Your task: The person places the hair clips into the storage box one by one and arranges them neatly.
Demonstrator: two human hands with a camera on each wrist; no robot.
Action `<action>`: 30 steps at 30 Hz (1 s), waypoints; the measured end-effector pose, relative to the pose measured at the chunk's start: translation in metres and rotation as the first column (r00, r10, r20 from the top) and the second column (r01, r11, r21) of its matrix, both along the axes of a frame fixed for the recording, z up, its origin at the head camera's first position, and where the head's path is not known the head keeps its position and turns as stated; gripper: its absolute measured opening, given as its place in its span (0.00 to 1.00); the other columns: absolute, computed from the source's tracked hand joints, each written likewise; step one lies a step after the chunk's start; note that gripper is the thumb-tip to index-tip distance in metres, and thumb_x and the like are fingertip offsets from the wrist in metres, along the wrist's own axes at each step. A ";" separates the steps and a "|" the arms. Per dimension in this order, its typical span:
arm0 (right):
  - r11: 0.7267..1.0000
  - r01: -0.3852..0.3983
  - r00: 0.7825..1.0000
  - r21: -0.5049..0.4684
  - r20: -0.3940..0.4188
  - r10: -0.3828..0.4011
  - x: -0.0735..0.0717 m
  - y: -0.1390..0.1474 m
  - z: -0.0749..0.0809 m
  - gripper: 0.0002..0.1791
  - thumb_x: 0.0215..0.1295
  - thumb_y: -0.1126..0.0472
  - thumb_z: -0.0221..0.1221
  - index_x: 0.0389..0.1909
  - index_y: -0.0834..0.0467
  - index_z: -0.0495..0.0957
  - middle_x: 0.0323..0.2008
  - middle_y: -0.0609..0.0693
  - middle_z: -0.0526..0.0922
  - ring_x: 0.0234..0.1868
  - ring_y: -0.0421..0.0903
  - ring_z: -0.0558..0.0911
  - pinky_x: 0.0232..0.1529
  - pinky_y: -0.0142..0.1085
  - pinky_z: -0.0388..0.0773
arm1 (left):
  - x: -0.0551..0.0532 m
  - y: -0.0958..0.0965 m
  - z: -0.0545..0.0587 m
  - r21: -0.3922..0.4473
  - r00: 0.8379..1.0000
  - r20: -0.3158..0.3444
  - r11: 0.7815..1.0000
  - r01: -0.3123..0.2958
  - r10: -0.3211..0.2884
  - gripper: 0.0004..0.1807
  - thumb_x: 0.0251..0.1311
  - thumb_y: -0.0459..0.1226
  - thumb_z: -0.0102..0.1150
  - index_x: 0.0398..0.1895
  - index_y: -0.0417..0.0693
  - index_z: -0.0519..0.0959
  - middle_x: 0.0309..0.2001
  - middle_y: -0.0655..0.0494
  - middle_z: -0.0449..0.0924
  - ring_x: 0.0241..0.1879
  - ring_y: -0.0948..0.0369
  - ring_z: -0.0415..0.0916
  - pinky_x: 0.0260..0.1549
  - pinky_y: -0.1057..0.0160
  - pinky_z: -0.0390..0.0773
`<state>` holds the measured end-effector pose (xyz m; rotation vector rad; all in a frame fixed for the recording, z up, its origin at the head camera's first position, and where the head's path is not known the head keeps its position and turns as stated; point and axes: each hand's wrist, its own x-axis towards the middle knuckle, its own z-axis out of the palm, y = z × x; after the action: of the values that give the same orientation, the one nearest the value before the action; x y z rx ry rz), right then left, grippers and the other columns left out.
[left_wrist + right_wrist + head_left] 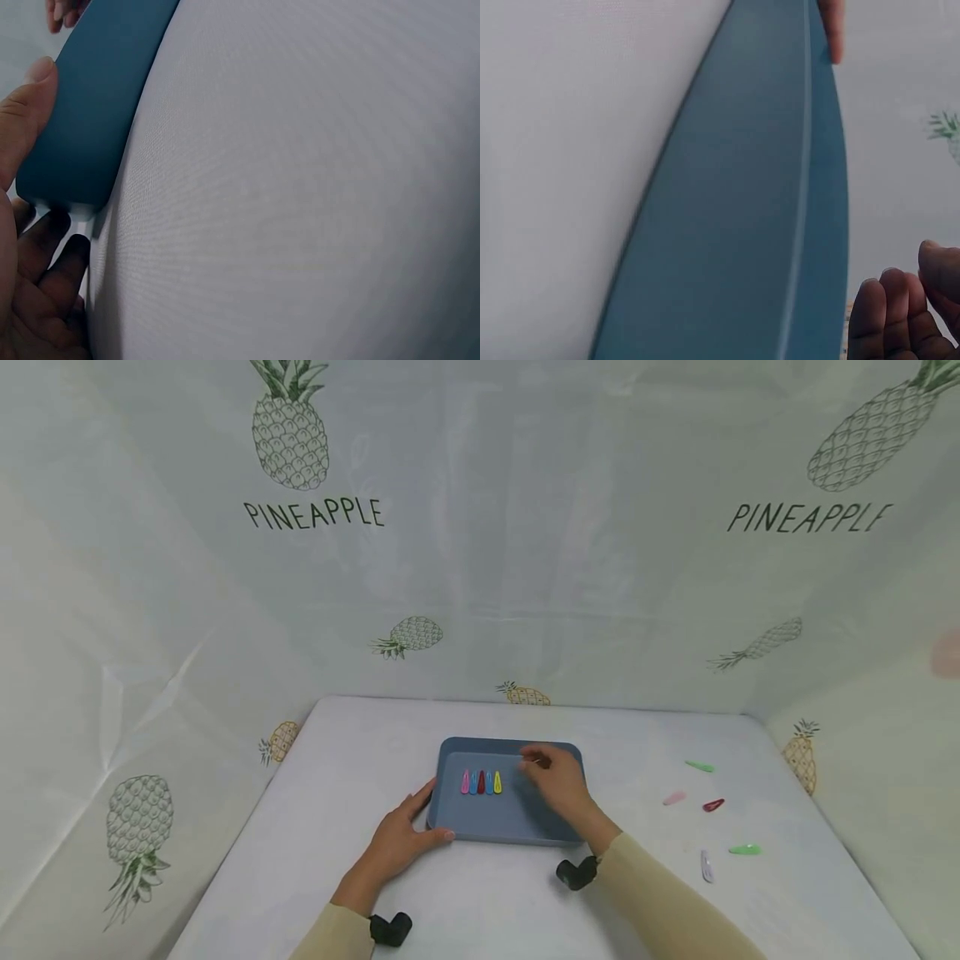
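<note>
Left grip (pixel 399 842): clasping tray (pixel 498 823), near-left corner
Right grip (pixel 562 783): over tray's right edge; cannot tell if pinching
Clip row (pixel 482 783): nearer tray's left edge

The right hand (pixel 558 782) is cut off in 2 views, and whether it pinches anything cannot be told.

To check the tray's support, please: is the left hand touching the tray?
Touching. The left wrist view shows the left hand's thumb lying against the tray, fingertips at its end.
</note>
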<state>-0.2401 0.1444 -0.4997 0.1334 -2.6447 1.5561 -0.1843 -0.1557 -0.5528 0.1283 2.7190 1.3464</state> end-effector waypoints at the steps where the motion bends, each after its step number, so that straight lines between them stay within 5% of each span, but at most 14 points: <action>1: 1.000 0.006 1.000 0.005 -0.005 -0.006 0.001 0.002 0.002 0.15 0.73 0.61 0.66 0.57 0.60 0.85 0.46 0.52 0.88 0.36 0.45 0.86 0.36 0.34 0.83 | 0.000 0.000 0.000 -0.001 1.000 0.000 1.000 0.001 -0.001 0.55 0.52 0.63 0.78 0.83 0.68 0.62 0.81 0.43 0.62 0.80 0.33 0.54 0.72 0.24 0.59; 14: 0.999 0.022 0.999 -0.044 -0.032 -0.023 0.017 0.044 0.010 0.15 0.73 0.63 0.66 0.57 0.60 0.85 0.49 0.56 0.88 0.44 0.53 0.88 0.40 0.32 0.86 | -0.001 -0.001 -0.002 -0.007 1.000 -0.014 1.000 0.010 -0.010 0.56 0.51 0.63 0.78 0.83 0.66 0.62 0.80 0.42 0.62 0.80 0.34 0.56 0.72 0.25 0.60; 30: 0.996 0.089 0.996 0.011 -0.017 -0.088 0.042 0.108 0.017 0.16 0.76 0.63 0.63 0.60 0.64 0.81 0.52 0.61 0.87 0.44 0.43 0.88 0.42 0.31 0.88 | -0.002 -0.001 -0.004 0.005 0.999 -0.028 1.000 0.021 -0.021 0.56 0.52 0.61 0.79 0.83 0.67 0.62 0.80 0.44 0.63 0.79 0.36 0.59 0.73 0.29 0.63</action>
<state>-0.1977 0.2522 -0.4828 0.0292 -2.6093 1.5056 -0.1866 -0.1565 -0.5566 0.1770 2.7290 1.3564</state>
